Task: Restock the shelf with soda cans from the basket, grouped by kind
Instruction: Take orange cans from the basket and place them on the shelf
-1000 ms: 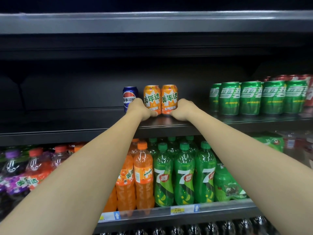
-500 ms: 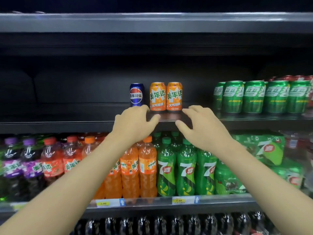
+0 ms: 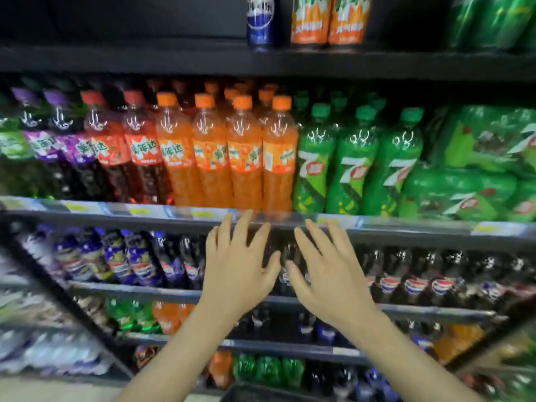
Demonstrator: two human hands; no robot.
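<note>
Both forearms are seen bare up to the lower edge of the view, with no sleeve, cuff or glove worn. The left hand (image 3: pixel 236 266) and the right hand (image 3: pixel 330 274) are left uncovered; slender fingers with short nails are shown, slightly blurred

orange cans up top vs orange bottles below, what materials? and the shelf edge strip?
Orange cans: likely aluminium, printed satin finish; opaque, straight walls. Orange bottles: clear glossy plastic; drink shows through, highlights on the shoulders, screw caps. Shelf edge strip: apparently clear plastic over price tags. Motion blur leaves all three uncertain.
</note>
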